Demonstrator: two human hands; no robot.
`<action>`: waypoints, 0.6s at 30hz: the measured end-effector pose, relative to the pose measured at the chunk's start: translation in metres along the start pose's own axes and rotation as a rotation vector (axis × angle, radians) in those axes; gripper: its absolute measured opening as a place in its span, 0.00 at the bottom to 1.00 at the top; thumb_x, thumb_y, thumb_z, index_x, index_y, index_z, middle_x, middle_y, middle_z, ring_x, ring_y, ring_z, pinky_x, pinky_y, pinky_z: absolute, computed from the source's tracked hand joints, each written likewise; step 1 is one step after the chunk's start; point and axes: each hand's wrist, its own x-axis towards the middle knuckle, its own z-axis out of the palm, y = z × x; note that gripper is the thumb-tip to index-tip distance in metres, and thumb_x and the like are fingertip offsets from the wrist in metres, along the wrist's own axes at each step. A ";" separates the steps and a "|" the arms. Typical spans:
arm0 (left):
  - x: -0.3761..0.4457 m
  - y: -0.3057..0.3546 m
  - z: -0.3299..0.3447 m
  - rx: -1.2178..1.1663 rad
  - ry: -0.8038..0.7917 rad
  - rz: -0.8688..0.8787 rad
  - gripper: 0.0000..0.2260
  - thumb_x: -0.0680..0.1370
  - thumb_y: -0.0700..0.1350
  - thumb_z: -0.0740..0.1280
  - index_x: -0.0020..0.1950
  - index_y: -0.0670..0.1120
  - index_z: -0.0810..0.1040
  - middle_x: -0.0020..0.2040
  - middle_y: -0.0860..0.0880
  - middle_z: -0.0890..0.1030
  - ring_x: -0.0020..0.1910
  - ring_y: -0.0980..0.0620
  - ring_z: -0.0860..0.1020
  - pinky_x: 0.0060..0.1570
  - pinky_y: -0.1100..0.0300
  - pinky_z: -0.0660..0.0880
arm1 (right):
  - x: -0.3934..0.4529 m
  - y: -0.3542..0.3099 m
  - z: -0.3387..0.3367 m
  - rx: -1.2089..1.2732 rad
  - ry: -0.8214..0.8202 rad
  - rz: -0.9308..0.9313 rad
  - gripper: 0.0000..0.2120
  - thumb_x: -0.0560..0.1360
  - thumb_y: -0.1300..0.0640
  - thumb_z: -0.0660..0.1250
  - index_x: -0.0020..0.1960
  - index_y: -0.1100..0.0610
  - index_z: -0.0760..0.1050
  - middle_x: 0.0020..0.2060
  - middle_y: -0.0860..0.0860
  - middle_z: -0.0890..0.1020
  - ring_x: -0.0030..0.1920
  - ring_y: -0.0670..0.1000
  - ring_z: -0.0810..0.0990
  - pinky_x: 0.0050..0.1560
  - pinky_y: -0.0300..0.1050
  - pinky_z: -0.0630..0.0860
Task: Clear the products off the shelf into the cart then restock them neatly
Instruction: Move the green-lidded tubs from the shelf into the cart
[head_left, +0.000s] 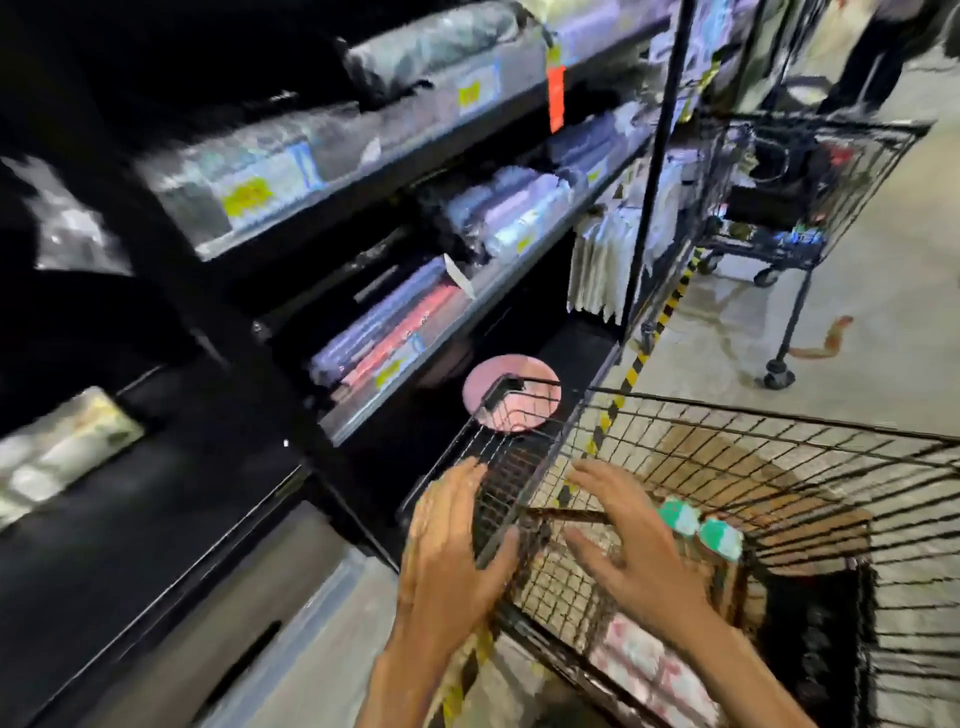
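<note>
Black wire cart (727, 467) beside shelf (415, 332); my left hand (452, 540) grips its rim, thumb hooked over wire. My right hand (639, 540) spread wide inside, holding nothing. Plastic-wrapped packs (379, 332) on shelf look soft, light, slippery; best gripped by edges, both hands.

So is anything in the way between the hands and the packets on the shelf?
Yes. The wire cart's near corner stands between them. The left hand grips that cart edge, the right hand hovers open inside the basket, and the wrapped packets lie on the shelf beyond the cart rim. Lifted above the rim, nothing else visible blocks the reach.
</note>
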 end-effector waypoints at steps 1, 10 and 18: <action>-0.018 -0.001 -0.018 0.035 0.047 -0.007 0.26 0.76 0.56 0.62 0.69 0.41 0.70 0.68 0.46 0.73 0.68 0.50 0.69 0.65 0.50 0.66 | -0.005 -0.016 0.004 0.004 -0.017 -0.054 0.25 0.76 0.35 0.54 0.67 0.46 0.67 0.66 0.37 0.66 0.69 0.30 0.56 0.71 0.35 0.51; -0.194 -0.017 -0.163 0.208 0.397 -0.399 0.27 0.75 0.59 0.62 0.71 0.53 0.64 0.70 0.56 0.68 0.69 0.58 0.65 0.68 0.57 0.65 | -0.052 -0.167 0.066 0.209 -0.356 -0.343 0.23 0.73 0.40 0.59 0.66 0.45 0.69 0.67 0.32 0.63 0.70 0.36 0.61 0.66 0.26 0.54; -0.337 -0.025 -0.262 0.249 0.654 -0.672 0.27 0.74 0.61 0.61 0.71 0.53 0.65 0.69 0.57 0.69 0.69 0.60 0.66 0.67 0.58 0.66 | -0.105 -0.314 0.155 0.268 -0.562 -0.679 0.23 0.74 0.38 0.58 0.67 0.43 0.68 0.66 0.32 0.62 0.69 0.34 0.59 0.65 0.23 0.52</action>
